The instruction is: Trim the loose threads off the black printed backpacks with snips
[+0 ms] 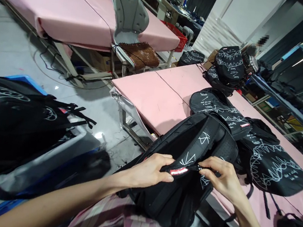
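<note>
A black backpack [208, 131] leans on the near table edge and my lap, its shoulder straps facing up, with white line drawings on them. My left hand [151, 171] is closed on a padded strap, thumb below and fingers above, beside a red label [178, 171] with white lettering. Just right of that label, my right hand [223, 176] is pinched at the strap's end on a small black-and-white bit, too small to make out. The backpack's lower part hangs below both hands.
Several printed black backpacks [276, 168] lie along the pink table [154, 91]. At left, more black bags [20, 121] fill a blue-edged bin. A grey chair [129, 12] stands by a second pink table [76, 27]. A person [252, 49] is at the far end.
</note>
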{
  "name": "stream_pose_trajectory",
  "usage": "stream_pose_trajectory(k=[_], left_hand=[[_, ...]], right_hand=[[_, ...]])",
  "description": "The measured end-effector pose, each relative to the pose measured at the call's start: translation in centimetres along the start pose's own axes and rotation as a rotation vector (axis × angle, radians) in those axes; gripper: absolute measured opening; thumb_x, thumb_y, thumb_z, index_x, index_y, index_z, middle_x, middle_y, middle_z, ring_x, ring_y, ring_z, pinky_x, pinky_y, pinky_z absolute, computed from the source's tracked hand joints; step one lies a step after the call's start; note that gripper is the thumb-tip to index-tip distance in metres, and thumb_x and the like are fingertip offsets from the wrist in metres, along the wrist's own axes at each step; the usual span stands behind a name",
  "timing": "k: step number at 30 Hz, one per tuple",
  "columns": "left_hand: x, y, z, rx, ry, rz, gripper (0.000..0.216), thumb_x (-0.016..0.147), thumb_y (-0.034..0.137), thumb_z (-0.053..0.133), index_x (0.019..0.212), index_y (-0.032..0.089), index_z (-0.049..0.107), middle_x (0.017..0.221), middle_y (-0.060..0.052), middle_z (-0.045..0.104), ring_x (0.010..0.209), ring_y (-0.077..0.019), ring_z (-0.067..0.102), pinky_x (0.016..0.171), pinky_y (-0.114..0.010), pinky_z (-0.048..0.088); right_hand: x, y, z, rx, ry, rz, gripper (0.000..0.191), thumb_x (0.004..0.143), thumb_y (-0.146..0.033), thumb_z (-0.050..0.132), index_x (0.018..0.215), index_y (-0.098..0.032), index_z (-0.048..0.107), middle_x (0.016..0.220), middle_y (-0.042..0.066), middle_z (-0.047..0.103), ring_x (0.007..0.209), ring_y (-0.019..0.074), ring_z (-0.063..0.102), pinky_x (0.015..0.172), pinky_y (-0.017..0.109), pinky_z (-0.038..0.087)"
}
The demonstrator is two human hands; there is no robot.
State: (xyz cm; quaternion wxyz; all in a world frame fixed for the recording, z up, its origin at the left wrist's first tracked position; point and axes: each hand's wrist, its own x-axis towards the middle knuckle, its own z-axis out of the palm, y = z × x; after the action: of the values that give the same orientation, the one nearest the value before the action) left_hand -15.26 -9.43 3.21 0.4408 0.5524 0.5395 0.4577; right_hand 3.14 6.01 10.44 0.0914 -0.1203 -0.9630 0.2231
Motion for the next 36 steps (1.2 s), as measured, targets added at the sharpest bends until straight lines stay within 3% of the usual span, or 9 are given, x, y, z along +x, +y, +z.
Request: stream_pose_trajectory(k=[11, 17, 24, 36], left_hand=[[0.0, -0.2, 0.0, 0.053, 0.018, -0.003, 0.008, 0.074, 0.019, 0.058, 0.081, 0.016, 0.061, 0.082, 0.001, 0.054, 0.076, -0.0146, 0.051, 0.070, -0.024, 0.037], [-0.1, -0.1, 0.0, 0.058, 0.026, 0.006, 0.011, 0.077, 0.022, 0.056, 0.085, 0.017, 0.061, 0.083, 0.000, 0.055, 0.077, -0.0155, 0.052, 0.070, -0.024, 0.038], [-0.1, 0.2, 0.5, 0.133, 0.057, 0.001, 0.003, 0.075, 0.018, 0.058, 0.076, 0.016, 0.059, 0.075, 0.001, 0.052, 0.069, -0.0132, 0.050, 0.064, -0.023, 0.036], [-0.1, 0.3, 1.3, 0.126, 0.080, 0.021, 0.008, 0.074, 0.012, 0.058, 0.080, 0.016, 0.062, 0.075, 0.002, 0.053, 0.070, -0.0117, 0.051, 0.065, -0.022, 0.037]], right_hand=[[0.6, -0.6, 0.3, -0.022, -0.050, -0.034, 0.014, 0.086, -0.030, 0.055, 0.088, -0.019, 0.064, 0.080, 0.005, 0.067, 0.073, 0.0154, 0.062, 0.066, 0.028, 0.048], [0.3, -1.0, 0.2, -0.073, -0.003, -0.032, 0.013, 0.086, -0.028, 0.054, 0.090, -0.020, 0.064, 0.083, 0.005, 0.068, 0.076, 0.0163, 0.062, 0.067, 0.028, 0.049], [0.2, -2.1, 0.4, -0.118, -0.019, -0.045, 0.014, 0.087, -0.027, 0.052, 0.089, -0.019, 0.064, 0.080, 0.005, 0.067, 0.072, 0.0160, 0.062, 0.065, 0.028, 0.048], [-0.1, -2.7, 2.0, -0.066, -0.018, -0.040, 0.015, 0.088, -0.026, 0.051, 0.091, -0.019, 0.063, 0.080, 0.005, 0.067, 0.072, 0.0150, 0.062, 0.064, 0.026, 0.047]])
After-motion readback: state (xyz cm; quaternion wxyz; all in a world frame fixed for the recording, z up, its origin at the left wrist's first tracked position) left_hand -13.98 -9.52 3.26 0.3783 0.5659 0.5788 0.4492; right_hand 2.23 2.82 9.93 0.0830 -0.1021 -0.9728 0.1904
